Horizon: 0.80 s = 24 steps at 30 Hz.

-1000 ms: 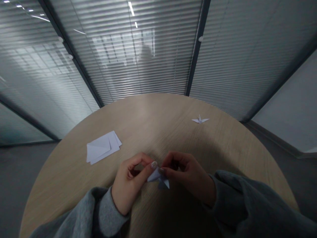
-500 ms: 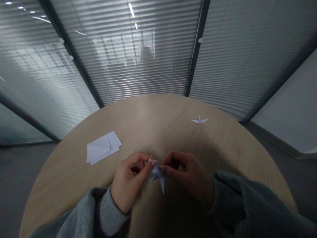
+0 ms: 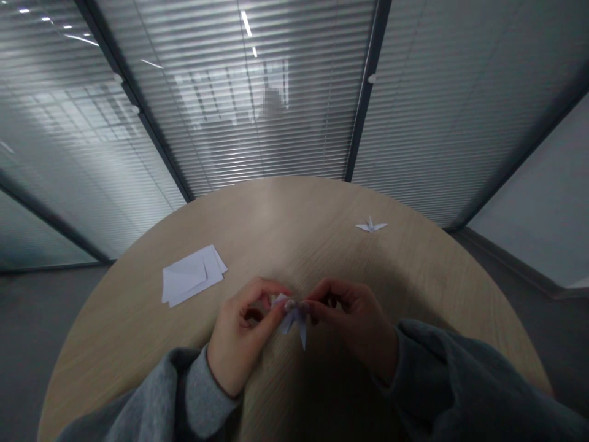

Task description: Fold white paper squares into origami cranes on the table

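A small white folded paper figure (image 3: 301,331) is pinched between both my hands, above the near middle of the table. My left hand (image 3: 248,328) is closed, its thumb and fingertips gripping the figure's left and upper part. From the other side my right hand (image 3: 352,319) pinches its right edge with thumb and forefinger. One narrow pointed flap hangs down toward me. The fingertips hide the upper folds. Farther off at the right lies a finished-looking white paper crane (image 3: 370,226) with spread wings.
A few overlapping white paper sheets (image 3: 188,276) lie on the left side of the round wooden table (image 3: 285,227). Beyond its far edge stand glass panels with blinds (image 3: 294,135) and dark frames. A pale wall is at the right.
Both hands keep their pinch on the folded paper figure. My fingertips have shifted slightly, and the figure has tilted a little, its hanging point now slightly higher.
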Available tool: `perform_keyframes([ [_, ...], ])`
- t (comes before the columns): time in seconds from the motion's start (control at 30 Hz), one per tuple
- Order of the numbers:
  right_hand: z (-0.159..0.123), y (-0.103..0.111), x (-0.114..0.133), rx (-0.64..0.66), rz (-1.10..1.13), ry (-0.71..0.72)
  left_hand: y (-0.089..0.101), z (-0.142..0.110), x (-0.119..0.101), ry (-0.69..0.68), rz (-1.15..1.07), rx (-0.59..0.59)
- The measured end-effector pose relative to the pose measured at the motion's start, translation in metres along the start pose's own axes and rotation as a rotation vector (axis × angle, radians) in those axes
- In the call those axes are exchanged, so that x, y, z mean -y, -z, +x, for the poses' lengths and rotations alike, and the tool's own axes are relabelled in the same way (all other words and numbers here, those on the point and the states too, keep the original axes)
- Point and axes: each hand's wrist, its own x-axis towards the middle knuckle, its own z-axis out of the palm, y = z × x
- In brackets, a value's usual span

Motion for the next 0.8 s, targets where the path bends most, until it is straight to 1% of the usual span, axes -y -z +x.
perform_keyframes([
  [0.07, 0.001, 0.001, -0.001, -0.039, 0.014, 0.043, -0.003, -0.001, 0.004, 0.007, -0.049, 0.003],
  [0.17, 0.001, 0.003, -0.002, -0.120, 0.009, 0.135, -0.006, -0.004, 0.008, 0.021, -0.137, 0.077],
  [0.23, 0.001, 0.004, -0.003, -0.171, -0.021, 0.223, -0.007, -0.006, 0.009, -0.018, -0.207, 0.115],
  [0.3, 0.000, 0.005, -0.004, -0.194, -0.045, 0.304, -0.006, -0.008, 0.009, -0.080, -0.243, 0.112],
  [0.43, -0.003, 0.007, -0.004, -0.178, -0.064, 0.408, -0.002, -0.009, 0.005, -0.178, -0.210, 0.068],
  [0.53, -0.006, 0.006, -0.001, -0.135, -0.067, 0.474, 0.001, -0.010, 0.002, -0.270, -0.111, 0.040],
  [0.67, -0.006, 0.006, 0.003, -0.091, -0.040, 0.515, 0.001, -0.012, -0.004, -0.394, 0.021, 0.005],
  [0.8, -0.006, 0.007, 0.004, -0.090, -0.059, 0.562, 0.001, -0.012, -0.008, -0.444, 0.048, 0.004],
])
